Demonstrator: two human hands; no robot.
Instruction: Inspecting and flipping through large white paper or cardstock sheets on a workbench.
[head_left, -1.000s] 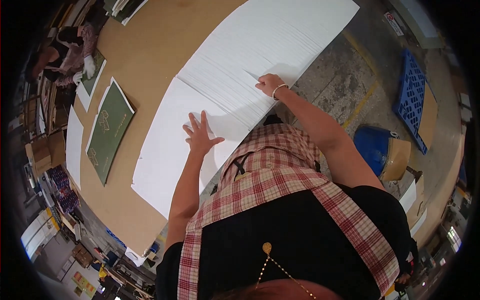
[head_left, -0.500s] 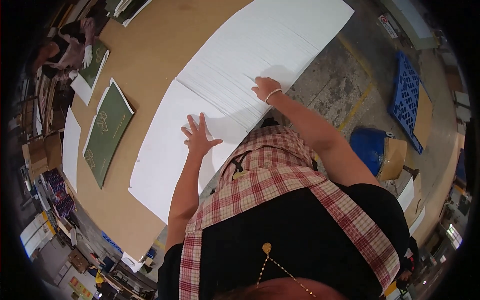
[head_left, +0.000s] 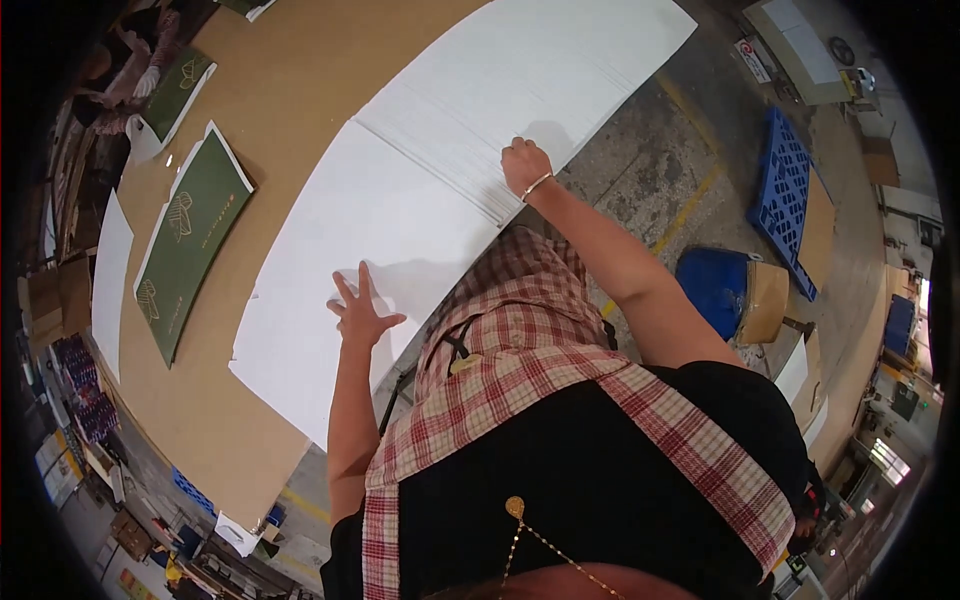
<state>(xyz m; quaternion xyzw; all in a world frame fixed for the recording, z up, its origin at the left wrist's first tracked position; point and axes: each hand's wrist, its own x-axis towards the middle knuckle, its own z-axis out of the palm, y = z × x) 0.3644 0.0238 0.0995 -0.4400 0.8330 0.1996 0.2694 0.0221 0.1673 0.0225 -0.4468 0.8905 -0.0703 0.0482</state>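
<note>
A long layered spread of large white sheets point(head_left: 330, 235) lies across the table, its overlapping edges showing as fine parallel lines near the middle. My left hand point(head_left: 362, 318) rests on the smooth near part of the top sheet, fingers spread and palm down. Farther up and to the right, my right hand point(head_left: 526, 166), with a pale bracelet at the wrist, is closed over the layered sheets close to their right edge. Its fingers curl under, so whether a sheet edge is pinched in them is hidden.
Beyond the sheets, the brown table point(head_left: 235, 425) holds green printed sheets point(head_left: 190, 245) and a white sheet point(head_left: 112, 285). A co-worker's gloved hand point(head_left: 147, 82) is at the far left. On the right stand a blue pallet point(head_left: 783, 190) and a blue bin point(head_left: 712, 285) beside a cardboard box point(head_left: 763, 302).
My left hand has slid nearer to me over the top sheet. The fingers of my right hand, partly extended before, have curled closed. The whole view has shifted slightly.
</note>
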